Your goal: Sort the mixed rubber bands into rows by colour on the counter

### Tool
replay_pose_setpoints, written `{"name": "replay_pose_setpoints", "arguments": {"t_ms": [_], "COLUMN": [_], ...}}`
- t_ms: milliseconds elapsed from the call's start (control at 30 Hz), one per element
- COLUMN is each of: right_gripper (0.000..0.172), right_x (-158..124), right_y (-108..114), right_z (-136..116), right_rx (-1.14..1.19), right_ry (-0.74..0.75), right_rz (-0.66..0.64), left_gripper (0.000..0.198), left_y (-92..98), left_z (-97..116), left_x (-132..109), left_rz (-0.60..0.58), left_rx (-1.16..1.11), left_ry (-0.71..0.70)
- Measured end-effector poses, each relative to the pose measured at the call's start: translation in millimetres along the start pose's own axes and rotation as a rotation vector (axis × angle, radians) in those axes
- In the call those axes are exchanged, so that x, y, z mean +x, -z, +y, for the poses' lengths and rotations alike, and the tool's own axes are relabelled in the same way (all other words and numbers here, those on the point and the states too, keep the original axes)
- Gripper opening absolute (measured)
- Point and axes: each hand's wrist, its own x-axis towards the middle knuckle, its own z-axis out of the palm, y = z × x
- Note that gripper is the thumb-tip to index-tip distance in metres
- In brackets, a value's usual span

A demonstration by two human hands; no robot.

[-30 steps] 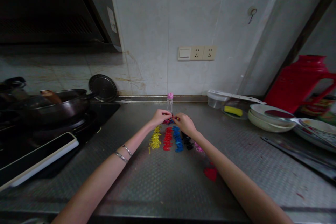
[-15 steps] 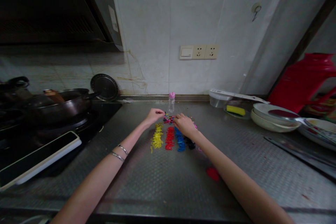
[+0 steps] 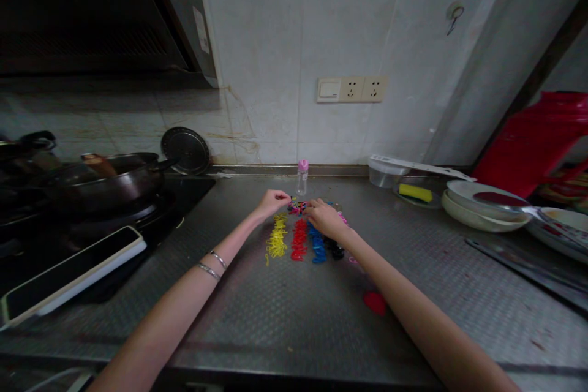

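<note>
Head view had both hands near the middle of the frame. Left hand (image 3: pixel 270 203) had its fingertips bunched close together at the left edge of a mixed pile (image 3: pixel 296 207) of tiny coloured loops; too small to tell if they were fully closed or had a piece pinched. Right hand (image 3: pixel 325 218) was bent down over the pile's right side, tips mostly hidden, so no clue how open it was or whether it had hold of anything.

Pile sat on the table (image 3: pixel 257 318) dead centre, just below the pink-capped bottle (image 3: pixel 302 182). Lower down, left to right: yellow row (image 3: pixel 277 237), red row (image 3: pixel 299 242), blue row (image 3: pixel 318 245), black row (image 3: pixel 337 252), plus pink loops (image 3: pixel 353 260) beside the right arm (image 3: pixel 408 312).

Biggest worry imo: that right hand hung over the upper ends of blue and black, and those two were super close, so a dragging wrist could've smeared them together. Loops that thin probably tangled too, so one pull might've brought up a clump. And a careless knuckle could've tipped the bottle.
</note>
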Motion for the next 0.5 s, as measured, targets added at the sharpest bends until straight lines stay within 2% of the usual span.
{"name": "replay_pose_setpoints", "arguments": {"t_ms": [167,300,400,500], "right_gripper": [0.025,0.025,0.024,0.024], "right_x": [-1,-7,-11,-15], "right_y": [0,-1,-6,-10], "right_z": [28,60,77,83], "right_rx": [0.099,0.19,0.238,0.25], "right_ry": [-0.079,-0.208,-0.28,-0.308], "right_rz": [0.108,0.237,0.277,0.285], "left_gripper": [0.02,0.019,0.021,0.022], "left_y": [-1.9,-9.1,-21.2,-39.7], "left_z": [0,8,20,32], "left_x": [-1,-1,1,6], "left_rz": [-0.028,-0.127,-0.203,-0.265], "left_rx": [0.075,0.228,0.315,0.395], "left_ry": [-0.024,-0.133,-0.204,-0.262]}}
